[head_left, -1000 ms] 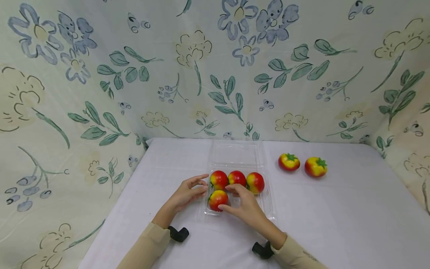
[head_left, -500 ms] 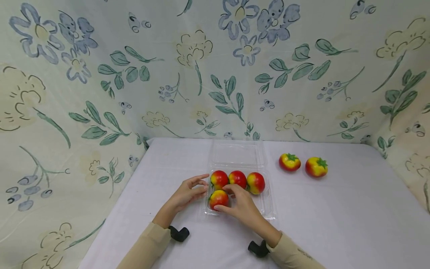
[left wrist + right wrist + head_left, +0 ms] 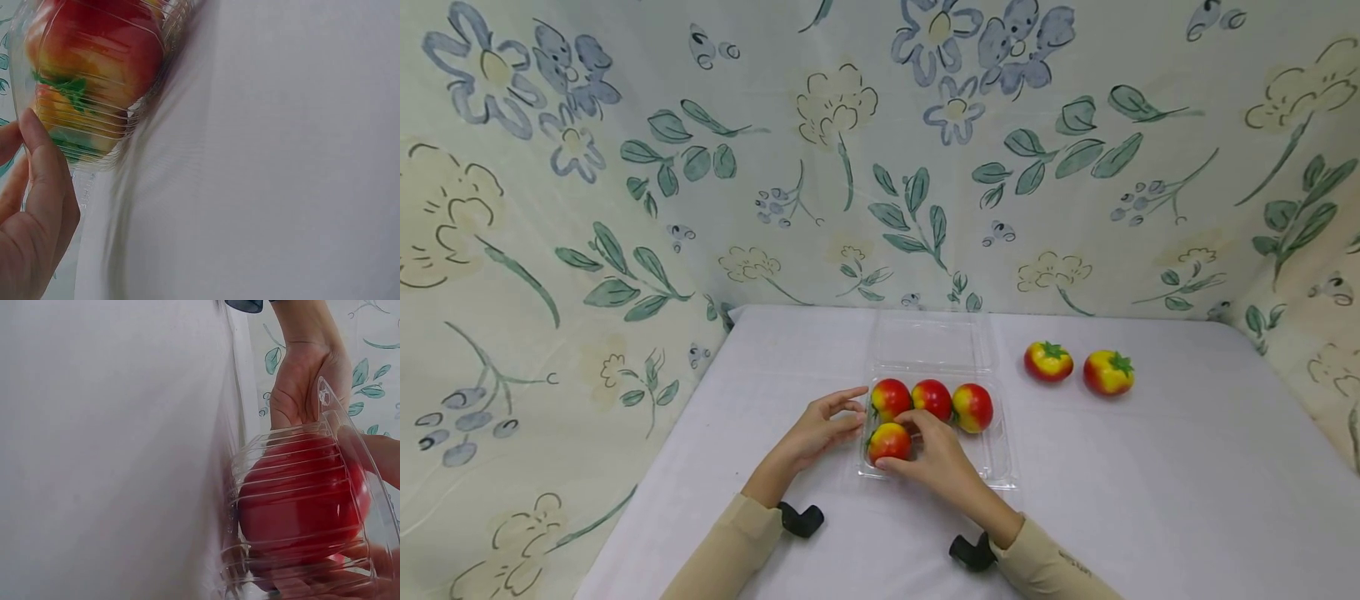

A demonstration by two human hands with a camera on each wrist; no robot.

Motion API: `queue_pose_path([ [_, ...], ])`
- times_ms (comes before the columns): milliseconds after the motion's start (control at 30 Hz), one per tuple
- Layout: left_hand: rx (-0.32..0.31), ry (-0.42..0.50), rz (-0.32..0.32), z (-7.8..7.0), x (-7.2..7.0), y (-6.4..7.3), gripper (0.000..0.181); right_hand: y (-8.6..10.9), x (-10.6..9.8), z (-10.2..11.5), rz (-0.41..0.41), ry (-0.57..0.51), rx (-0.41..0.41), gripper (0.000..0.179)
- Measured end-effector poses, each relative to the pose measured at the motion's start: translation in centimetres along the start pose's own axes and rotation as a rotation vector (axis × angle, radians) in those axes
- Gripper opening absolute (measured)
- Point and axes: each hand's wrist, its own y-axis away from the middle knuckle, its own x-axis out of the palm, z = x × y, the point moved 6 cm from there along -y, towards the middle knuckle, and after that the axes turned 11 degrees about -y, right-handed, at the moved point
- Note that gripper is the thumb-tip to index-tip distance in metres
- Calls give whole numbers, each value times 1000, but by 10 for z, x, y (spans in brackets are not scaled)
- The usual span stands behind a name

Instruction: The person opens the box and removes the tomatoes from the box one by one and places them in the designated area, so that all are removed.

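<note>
A clear plastic clamshell box (image 3: 1000, 477) stands on the table with its lid (image 3: 931, 343) laid back. Three red-yellow toy tomatoes (image 3: 973, 408) fill its back row. A further toy tomato (image 3: 889, 443) sits in the front left of the box. My right hand (image 3: 942, 454) holds this one, thumb at its near side and fingers curled behind it. My left hand (image 3: 820, 429) rests its fingertips against the box's left side, fingers loosely bent. In the left wrist view its fingertip (image 3: 34, 128) touches the plastic wall. The right wrist view shows the tomato (image 3: 300, 500) through the ribbed wall.
Two more toy tomatoes (image 3: 1048, 362) (image 3: 1108, 372) with green leafy tops lie on the white cloth, right of the box. A flowered curtain (image 3: 880, 167) hangs behind the table. Black devices (image 3: 801, 520) (image 3: 973, 552) are worn on both wrists.
My right hand has shifted slightly left and closer around the front tomato. The left hand and the box stay in place.
</note>
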Motion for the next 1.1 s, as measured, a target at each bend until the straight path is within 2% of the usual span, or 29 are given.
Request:
queue_pose_path([
  [367,11,3,9,-2,1,1,54,0,-1,-1,0,-9,1,57],
  [667,-3,-4,2,-2,1,2,54,0,-4,0,-4,-34,1,55],
  [1100,2,-6,-8,2,0,-1,53,0,-7,-1,-12,-72,-5,52],
])
